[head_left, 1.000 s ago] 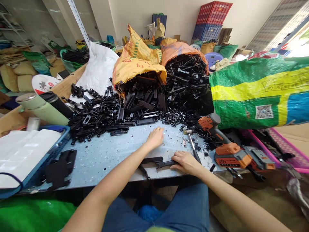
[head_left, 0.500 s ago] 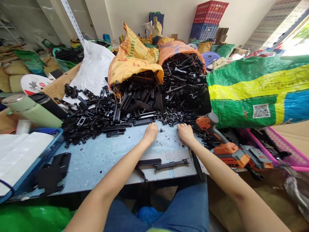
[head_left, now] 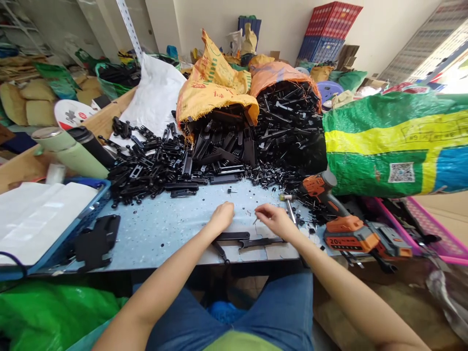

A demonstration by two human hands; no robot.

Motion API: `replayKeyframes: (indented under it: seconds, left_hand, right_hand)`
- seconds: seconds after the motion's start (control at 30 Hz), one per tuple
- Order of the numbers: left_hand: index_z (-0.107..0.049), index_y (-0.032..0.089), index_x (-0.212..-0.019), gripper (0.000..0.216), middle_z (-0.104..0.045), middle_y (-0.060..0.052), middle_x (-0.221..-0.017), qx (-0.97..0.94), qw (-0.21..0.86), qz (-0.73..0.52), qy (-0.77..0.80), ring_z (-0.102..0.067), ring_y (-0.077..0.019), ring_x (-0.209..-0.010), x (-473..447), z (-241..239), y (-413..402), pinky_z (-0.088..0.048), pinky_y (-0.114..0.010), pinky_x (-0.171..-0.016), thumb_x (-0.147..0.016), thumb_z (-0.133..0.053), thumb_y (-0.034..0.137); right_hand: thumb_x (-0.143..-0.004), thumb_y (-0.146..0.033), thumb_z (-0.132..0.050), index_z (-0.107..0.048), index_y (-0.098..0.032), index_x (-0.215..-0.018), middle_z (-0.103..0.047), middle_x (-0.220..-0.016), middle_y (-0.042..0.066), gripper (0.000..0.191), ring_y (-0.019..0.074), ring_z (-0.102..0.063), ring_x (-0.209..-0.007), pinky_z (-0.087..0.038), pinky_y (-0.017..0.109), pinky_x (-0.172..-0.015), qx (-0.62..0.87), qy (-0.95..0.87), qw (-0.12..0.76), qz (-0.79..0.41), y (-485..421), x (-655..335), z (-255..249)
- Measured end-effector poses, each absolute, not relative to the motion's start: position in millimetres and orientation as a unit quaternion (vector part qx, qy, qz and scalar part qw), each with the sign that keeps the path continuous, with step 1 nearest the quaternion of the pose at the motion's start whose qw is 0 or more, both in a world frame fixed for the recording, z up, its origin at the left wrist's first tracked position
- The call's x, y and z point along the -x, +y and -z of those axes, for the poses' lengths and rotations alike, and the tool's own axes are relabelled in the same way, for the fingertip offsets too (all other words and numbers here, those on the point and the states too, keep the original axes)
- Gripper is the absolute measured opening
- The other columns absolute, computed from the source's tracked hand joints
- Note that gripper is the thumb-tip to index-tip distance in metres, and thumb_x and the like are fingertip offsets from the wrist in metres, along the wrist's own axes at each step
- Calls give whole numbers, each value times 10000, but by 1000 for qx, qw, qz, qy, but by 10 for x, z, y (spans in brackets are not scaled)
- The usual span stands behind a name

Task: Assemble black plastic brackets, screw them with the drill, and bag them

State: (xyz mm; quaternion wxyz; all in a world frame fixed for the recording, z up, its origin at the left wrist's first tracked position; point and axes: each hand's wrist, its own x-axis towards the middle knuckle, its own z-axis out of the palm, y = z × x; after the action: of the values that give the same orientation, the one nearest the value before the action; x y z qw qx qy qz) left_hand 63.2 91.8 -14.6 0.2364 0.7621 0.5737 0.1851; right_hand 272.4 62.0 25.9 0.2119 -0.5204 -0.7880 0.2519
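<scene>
My right hand (head_left: 275,220) is over the table, thumb and fingers pinched on a small screw (head_left: 255,221) that points downward. To its left, my left hand (head_left: 222,217) is closed, and whatever its fingers hold is hidden from view. Just in front of the hands lie a flat black bar (head_left: 232,236) and a longer black piece with a forked end (head_left: 256,242). Another short black piece (head_left: 221,251) reaches the table's front edge. Beside my right hand rests a hammer-like tool (head_left: 290,209), partly covered by the forearm.
Black plastic parts (head_left: 153,165) are heaped at the back left. A yellow sack (head_left: 215,100) and an orange sack (head_left: 281,75) spill more. Small screws (head_left: 268,175) lie before them. An orange power drill (head_left: 343,229) stands right, a blue basket (head_left: 104,195) left.
Both hands have drawn back from the screw pile toward the front edge. A screw now shows in my right fingers, and the hammer-like tool's head has come into view. The camera has shifted slightly.
</scene>
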Motion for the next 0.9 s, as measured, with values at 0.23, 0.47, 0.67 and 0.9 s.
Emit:
replayKeyframes:
  seconds: [0.23, 0.47, 0.67, 0.9]
  left_hand:
    - [-599, 151, -793, 277, -614, -34, -688, -573, 382, -379, 618, -568, -147, -604, -133, -109, 405, -440, -264, -606, -808, -506, 411]
    - [-609, 112, -713, 369, -560, 8, -556, -339, 577, -457, 587, -449, -65, -459, 95, -37, -83, -329, -188, -466, -633, -685, 465]
    - [-589, 127, -676, 348, -499, 32, -505, -411, 543, -425, 597, -426, -77, -467, 35, -29, -36, -305, -198, -478, -682, -636, 472]
    - [-594, 133, -686, 375, -511, 22, -540, -436, 535, -392, 608, -425, -91, -466, 80, -4, 4, -314, -212, -481, -690, -600, 507]
  right_hand:
    - [-912, -276, -410, -578, -184, -949, -660, -889, 62, 194, 159, -609, -829, -458, 270, -751, 479, -816, 223, -235, 162, -2478, -179]
    - [-947, -247, -320, -530, -149, -1063, -652, -930, 116, 259, 202, -614, -883, -471, 315, -782, 446, -869, 156, -146, 109, -2451, -107]
    - [-935, -317, -374, -538, -190, -1044, -661, -968, 87, 234, 193, -627, -898, -484, 323, -817, 458, -850, 205, -162, 79, -2494, -24]
    - [-931, -298, -392, -556, -179, -1019, -664, -973, 85, 221, 188, -630, -905, -496, 310, -817, 449, -848, 227, -168, 84, -2503, -37]
